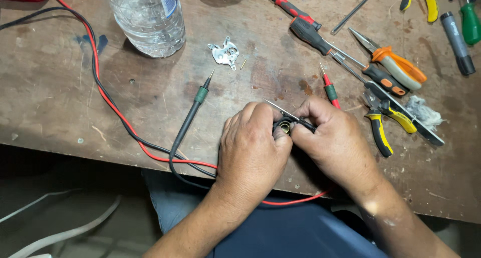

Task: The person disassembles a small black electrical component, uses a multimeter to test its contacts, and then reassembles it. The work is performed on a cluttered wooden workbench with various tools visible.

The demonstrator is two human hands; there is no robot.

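Left hand (253,150), right hand (334,137) pinch black part (284,125), opening up.

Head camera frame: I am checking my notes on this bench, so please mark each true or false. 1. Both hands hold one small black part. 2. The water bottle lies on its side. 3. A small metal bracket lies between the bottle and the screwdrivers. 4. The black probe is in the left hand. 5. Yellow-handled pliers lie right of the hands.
1. True: the left hand and right hand grip the small black part together.
2. False: the water bottle stands upright.
3. True: the metal bracket lies there.
4. False: the black probe lies on the table, untouched.
5. True: the yellow-handled pliers lie there.
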